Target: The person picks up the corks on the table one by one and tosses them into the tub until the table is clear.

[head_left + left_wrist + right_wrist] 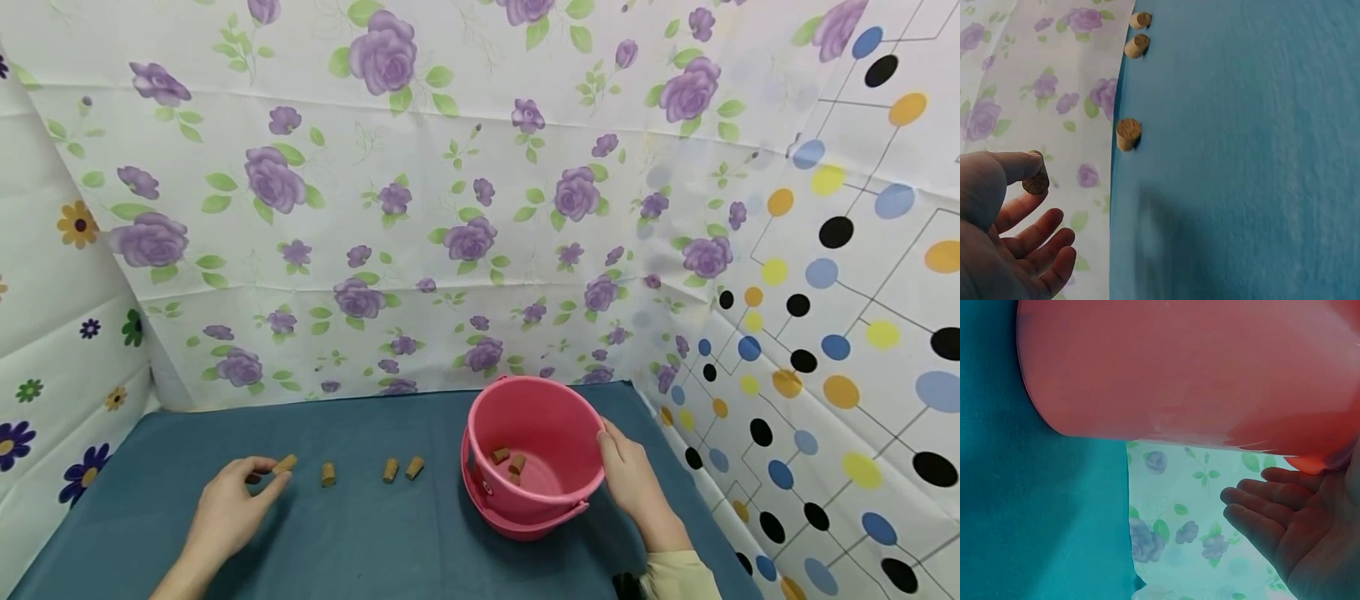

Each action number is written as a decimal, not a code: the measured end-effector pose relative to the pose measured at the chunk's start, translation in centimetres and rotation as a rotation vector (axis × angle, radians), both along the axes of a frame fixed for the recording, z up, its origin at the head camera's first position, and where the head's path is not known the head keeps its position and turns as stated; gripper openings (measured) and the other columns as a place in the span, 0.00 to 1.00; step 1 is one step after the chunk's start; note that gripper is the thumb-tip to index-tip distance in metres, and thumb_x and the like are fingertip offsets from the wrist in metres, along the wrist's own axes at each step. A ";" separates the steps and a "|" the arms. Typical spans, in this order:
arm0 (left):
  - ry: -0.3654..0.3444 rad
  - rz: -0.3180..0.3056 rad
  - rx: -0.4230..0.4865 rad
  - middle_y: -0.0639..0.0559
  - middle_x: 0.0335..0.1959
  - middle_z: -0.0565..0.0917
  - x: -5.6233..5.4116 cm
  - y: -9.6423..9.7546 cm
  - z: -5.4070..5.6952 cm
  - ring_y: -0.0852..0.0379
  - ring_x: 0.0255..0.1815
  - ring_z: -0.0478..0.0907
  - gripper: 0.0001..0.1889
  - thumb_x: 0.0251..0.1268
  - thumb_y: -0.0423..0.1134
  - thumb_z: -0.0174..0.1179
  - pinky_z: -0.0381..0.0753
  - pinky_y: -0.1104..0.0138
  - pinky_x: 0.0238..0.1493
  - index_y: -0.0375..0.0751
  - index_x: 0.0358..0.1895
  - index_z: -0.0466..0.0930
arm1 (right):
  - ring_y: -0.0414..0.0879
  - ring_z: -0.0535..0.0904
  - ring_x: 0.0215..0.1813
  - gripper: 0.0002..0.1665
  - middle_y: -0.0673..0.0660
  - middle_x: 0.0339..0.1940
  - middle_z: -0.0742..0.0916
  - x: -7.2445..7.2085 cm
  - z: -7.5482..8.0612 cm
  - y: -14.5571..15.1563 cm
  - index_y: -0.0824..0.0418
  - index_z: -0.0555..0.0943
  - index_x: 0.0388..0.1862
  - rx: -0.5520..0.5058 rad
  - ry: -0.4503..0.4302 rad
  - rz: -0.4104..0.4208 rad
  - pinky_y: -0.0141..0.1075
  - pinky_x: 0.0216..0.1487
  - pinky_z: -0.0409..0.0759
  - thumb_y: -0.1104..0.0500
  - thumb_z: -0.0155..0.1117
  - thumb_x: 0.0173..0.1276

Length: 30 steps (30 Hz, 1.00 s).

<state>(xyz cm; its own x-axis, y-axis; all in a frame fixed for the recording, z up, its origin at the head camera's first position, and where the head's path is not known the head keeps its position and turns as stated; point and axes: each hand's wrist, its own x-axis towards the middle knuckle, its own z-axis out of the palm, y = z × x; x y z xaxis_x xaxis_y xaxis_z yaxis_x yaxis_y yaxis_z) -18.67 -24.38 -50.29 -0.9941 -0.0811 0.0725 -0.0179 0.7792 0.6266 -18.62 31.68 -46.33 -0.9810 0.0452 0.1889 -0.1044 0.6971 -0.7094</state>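
Observation:
Between thumb and index finger, my left hand (236, 504) pinches a cork (1036, 175) above the left part of the table; its other fingers are loosely bent. To the right of it, three more corks stand or lie in a rough row: one cork (328, 474) nearest, then a cork (391, 471) close beside another cork (415, 467). My right hand (637, 477) holds the pink bucket (540, 408) by its right rim, the thumb over the edge and the remaining fingers (1260, 506) stretched out along the outside. Inside the bucket are several corks (517, 464).
A blue-green cloth (360, 550) covers the table. The bucket's pink handle (525, 529) hangs down around its front. Behind the table rises a flowered curtain (450, 208), and a dotted sheet (840, 375) closes off the right side.

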 end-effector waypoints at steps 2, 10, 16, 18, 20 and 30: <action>0.005 -0.006 0.008 0.32 0.57 0.82 0.0 0.4 0.2 0.33 0.56 0.80 0.30 0.79 0.59 0.63 0.80 0.40 0.51 0.30 0.59 0.84 | 0.59 0.85 0.64 0.33 0.63 0.64 0.87 0.1 0.0 0.0 0.62 0.67 0.84 0.001 0.004 -0.001 0.61 0.66 0.80 0.46 0.39 0.92; 0.025 -0.036 0.037 0.34 0.56 0.83 0.2 1.7 0.2 0.35 0.56 0.81 0.26 0.78 0.55 0.65 0.80 0.41 0.52 0.32 0.58 0.85 | 0.58 0.85 0.64 0.32 0.62 0.64 0.87 0.1 0.0 0.0 0.62 0.67 0.84 -0.012 -0.001 -0.002 0.59 0.65 0.81 0.46 0.40 0.92; 0.064 -0.058 0.047 0.36 0.54 0.84 0.0 2.6 0.2 0.36 0.55 0.81 0.25 0.77 0.54 0.67 0.80 0.42 0.51 0.32 0.57 0.85 | 0.57 0.86 0.62 0.32 0.61 0.62 0.88 0.0 0.0 0.1 0.62 0.68 0.83 -0.003 0.016 0.007 0.60 0.65 0.81 0.46 0.40 0.92; 0.070 -0.061 0.052 0.35 0.55 0.84 -0.1 2.9 0.3 0.36 0.55 0.81 0.25 0.77 0.54 0.67 0.80 0.42 0.50 0.32 0.57 0.85 | 0.57 0.86 0.62 0.32 0.61 0.62 0.88 -0.1 0.0 0.0 0.62 0.68 0.83 -0.001 0.016 0.008 0.60 0.65 0.81 0.46 0.40 0.92; 0.080 -0.064 0.055 0.35 0.55 0.84 -0.1 3.1 0.5 0.36 0.55 0.81 0.24 0.77 0.53 0.67 0.80 0.42 0.50 0.33 0.57 0.85 | 0.57 0.86 0.63 0.32 0.62 0.62 0.88 -0.1 0.0 0.0 0.61 0.68 0.83 -0.002 0.014 0.007 0.60 0.65 0.81 0.46 0.40 0.92; 0.133 -0.087 0.076 0.39 0.54 0.85 -0.1 5.1 1.8 0.38 0.55 0.81 0.21 0.77 0.49 0.68 0.80 0.43 0.51 0.34 0.57 0.86 | 0.59 0.85 0.65 0.33 0.63 0.65 0.87 0.0 0.0 0.2 0.62 0.67 0.84 -0.001 0.004 0.006 0.61 0.67 0.79 0.46 0.39 0.92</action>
